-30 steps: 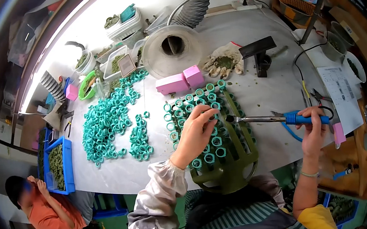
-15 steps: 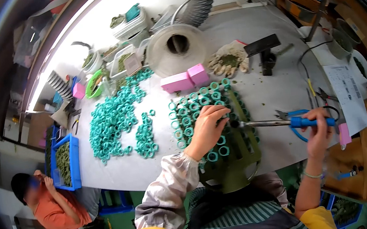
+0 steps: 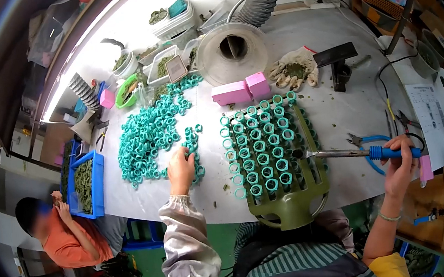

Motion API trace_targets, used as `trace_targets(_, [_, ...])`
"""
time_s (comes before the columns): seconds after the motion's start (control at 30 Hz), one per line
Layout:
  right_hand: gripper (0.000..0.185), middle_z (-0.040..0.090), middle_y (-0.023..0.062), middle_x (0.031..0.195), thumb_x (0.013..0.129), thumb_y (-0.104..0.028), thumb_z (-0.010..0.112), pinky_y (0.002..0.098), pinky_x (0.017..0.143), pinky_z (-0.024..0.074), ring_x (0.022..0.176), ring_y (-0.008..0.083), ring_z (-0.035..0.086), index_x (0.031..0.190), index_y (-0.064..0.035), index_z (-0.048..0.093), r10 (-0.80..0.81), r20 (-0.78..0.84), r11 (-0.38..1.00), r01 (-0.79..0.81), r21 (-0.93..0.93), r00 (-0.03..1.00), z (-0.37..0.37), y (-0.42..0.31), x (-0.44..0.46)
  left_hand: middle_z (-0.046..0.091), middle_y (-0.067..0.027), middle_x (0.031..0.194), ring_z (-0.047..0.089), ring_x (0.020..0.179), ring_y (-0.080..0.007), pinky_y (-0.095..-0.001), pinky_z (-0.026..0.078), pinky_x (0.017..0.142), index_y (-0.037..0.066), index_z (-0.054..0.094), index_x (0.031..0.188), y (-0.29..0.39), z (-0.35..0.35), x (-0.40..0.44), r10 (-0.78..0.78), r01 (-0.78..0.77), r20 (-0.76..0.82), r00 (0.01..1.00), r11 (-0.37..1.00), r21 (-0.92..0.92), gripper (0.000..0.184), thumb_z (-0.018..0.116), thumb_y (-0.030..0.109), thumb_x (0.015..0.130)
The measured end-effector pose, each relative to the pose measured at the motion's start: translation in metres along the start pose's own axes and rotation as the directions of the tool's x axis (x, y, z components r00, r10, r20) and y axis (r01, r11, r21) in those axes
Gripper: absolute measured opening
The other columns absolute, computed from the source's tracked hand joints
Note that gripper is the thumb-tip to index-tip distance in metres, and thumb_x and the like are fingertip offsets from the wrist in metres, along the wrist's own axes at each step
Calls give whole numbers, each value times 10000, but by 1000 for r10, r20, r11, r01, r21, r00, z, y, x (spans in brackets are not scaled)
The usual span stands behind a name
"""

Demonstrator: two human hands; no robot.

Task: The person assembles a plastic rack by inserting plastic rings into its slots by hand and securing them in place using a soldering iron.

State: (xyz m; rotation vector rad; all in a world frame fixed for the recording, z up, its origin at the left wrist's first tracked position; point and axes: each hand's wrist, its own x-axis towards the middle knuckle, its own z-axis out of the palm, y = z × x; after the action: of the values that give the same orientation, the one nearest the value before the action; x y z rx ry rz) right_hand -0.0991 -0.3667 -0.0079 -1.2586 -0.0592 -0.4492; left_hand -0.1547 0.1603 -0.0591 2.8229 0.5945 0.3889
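Observation:
My left hand (image 3: 181,171) is at the small cluster of teal rings (image 3: 191,136), its fingers pinched together; whatever lies between them is hidden. Beside it spreads a larger pile of teal rings (image 3: 147,136). My right hand (image 3: 399,158) grips the blue handle of a soldering-iron-like tool (image 3: 340,153). The tool's metal shaft points left, its dark tip over the green slotted rack (image 3: 288,206). Rows of teal rings (image 3: 259,146) stand on the rack's left and middle bars.
Pink blocks (image 3: 230,93) and a clear funnel hood (image 3: 231,54) stand behind the rack. A glove (image 3: 294,69), a black stand (image 3: 337,63) and blue-handled pliers (image 3: 369,140) lie to the right. At far left a person in orange (image 3: 71,240) sits near a blue bin (image 3: 87,185).
My left hand has moved left from the rack to the small ring cluster. The right hand still holds the tool over the rack. The whole view has shifted slightly.

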Motion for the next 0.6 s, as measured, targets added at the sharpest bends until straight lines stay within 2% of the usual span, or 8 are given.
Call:
trace_targets(0.1, [249, 597, 44, 833, 963, -210, 537, 250, 464, 446, 806, 149, 620, 773, -55, 582, -1, 1, 1000, 1, -6, 1000, 1, -3, -1, 623, -117, 859, 633, 740, -271, -388, 514, 691, 5, 681, 919, 11, 5, -12, 54, -70, -81, 995, 974, -215, 186, 746, 160, 837])
trace_targets(0.2, [237, 609, 39, 840, 957, -217, 554, 245, 466, 446, 814, 144, 625, 783, -61, 593, 0, -2, 1000, 0, 9, 1000, 2, -7, -2, 588, -85, 796, 612, 676, -208, -330, 499, 626, 4, 695, 936, 7, 12, -11, 223, -269, -318, 921, 957, -109, 200, 760, 169, 843])
trace_targets(0.23, [233, 614, 38, 841, 955, -220, 560, 243, 466, 445, 817, 143, 628, 786, -63, 598, 1, -8, 1000, 0, 12, 1000, 0, -8, -3, 611, -72, 771, 605, 645, -177, -314, 495, 619, 3, 689, 916, 12, 9, -14, 85, -150, -261, 961, 959, -241, 205, 757, 187, 859])
trace_targets(0.33, [226, 624, 36, 835, 952, -229, 571, 238, 465, 447, 828, 142, 637, 798, -69, 607, -12, 0, 1000, 12, 6, 1000, -5, -8, -4, 645, -66, 735, 602, 609, -185, -318, 505, 595, 8, 679, 903, 20, -2, -13, -45, 2, -133, 990, 951, -308, 186, 764, 163, 846])
trace_targets(0.37, [227, 625, 36, 831, 954, -230, 570, 237, 466, 449, 829, 143, 639, 798, -70, 607, -11, 1, 1000, 11, 8, 1000, -6, -10, -5, 670, -60, 702, 603, 581, -169, -293, 506, 612, 21, 667, 935, 18, 4, -13, -27, -64, -190, 981, 885, -462, 175, 751, 155, 862])
trace_targets(0.47, [230, 626, 37, 823, 958, -231, 567, 235, 469, 453, 832, 146, 643, 797, -71, 603, -12, -3, 1000, 12, 3, 1000, -7, -14, -7, 694, -55, 785, 646, 687, -107, -269, 517, 646, 63, 684, 1162, 18, -4, -18, -59, 77, 51, 997, 842, -534, 234, 629, 99, 937])
trace_targets(0.5, [230, 626, 37, 823, 960, -229, 564, 235, 469, 454, 832, 147, 643, 796, -71, 601, -15, -6, 1000, 15, 1, 1000, -7, -15, -8, 702, -35, 880, 655, 770, -100, -255, 518, 680, 71, 657, 1262, 15, 0, -18, -17, 80, 101, 995, 746, -661, 309, 582, 96, 963])
trace_targets(0.6, [232, 625, 38, 825, 961, -227, 563, 235, 468, 453, 833, 151, 643, 793, -70, 596, -24, -15, 1000, 24, -7, 1000, -7, -16, -8, 700, -33, 968, 663, 842, -112, -234, 512, 716, 40, 657, 1253, 7, 7, -20, -22, 230, 257, 966, 528, -818, 306, 589, 102, 961])
